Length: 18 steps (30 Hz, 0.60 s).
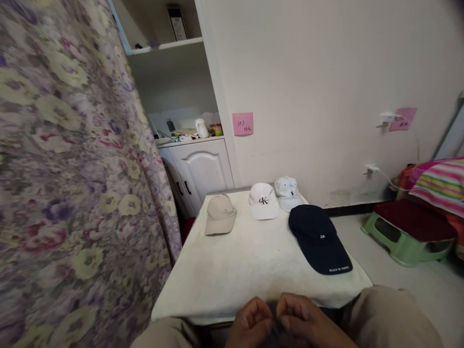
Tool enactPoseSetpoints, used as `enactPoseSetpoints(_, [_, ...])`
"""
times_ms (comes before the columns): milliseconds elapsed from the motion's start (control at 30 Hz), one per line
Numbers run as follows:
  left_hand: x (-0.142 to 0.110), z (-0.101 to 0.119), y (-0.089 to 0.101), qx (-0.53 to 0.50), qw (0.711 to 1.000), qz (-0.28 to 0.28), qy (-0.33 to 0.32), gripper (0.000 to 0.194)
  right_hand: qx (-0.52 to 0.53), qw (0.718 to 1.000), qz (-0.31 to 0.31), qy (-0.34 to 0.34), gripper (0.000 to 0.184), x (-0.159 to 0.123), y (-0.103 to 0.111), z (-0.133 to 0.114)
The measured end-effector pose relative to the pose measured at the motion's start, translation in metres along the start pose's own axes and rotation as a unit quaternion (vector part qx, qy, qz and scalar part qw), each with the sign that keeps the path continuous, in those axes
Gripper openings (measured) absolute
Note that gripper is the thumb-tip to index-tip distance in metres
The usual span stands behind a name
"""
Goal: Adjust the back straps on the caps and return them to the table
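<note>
My left hand (253, 323) and my right hand (300, 316) are side by side at the near table edge, fingers curled in, thumbs toward each other. No object shows in either. Beyond them, a navy cap (315, 232) with small white lettering lies on the right, its brim pointing toward me and right. A beige cap (220, 212) sits on the left side. Near the back edge is a white cap (263, 199) with dark letters, and beside it a pale blue cap (287, 192) with a small dark emblem. Both hands are apart from all the caps.
A cream cloth covers the table (250, 263). A floral curtain (72, 183) hangs close on the left, with a white cabinet (205, 166) behind it. To the right stands a green stool (402, 244) with a dark red top. My knees flank the table.
</note>
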<state>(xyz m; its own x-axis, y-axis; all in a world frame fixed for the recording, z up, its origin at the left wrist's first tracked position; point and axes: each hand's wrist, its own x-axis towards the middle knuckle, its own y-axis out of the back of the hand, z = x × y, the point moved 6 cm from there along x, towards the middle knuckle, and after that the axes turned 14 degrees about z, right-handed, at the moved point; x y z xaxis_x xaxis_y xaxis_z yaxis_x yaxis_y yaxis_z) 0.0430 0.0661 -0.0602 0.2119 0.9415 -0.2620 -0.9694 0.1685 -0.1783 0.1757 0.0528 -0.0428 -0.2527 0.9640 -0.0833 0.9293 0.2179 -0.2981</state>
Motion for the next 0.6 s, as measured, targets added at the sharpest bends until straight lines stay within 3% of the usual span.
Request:
enactPoseSetpoints(333, [0.015, -0.024, 0.006, 0.002, 1.0, 0.024, -0.001, 0.052, 0.076, 0.997, 0.012, -0.003, 0.034, 0.002, -0.001, 0.004])
enactPoseSetpoints(600, [0.011, -0.017, 0.001, 0.001, 0.999, 0.034, 0.001, 0.054, 0.124, 0.992, 0.007, -0.014, 0.031, 0.004, -0.009, 0.01])
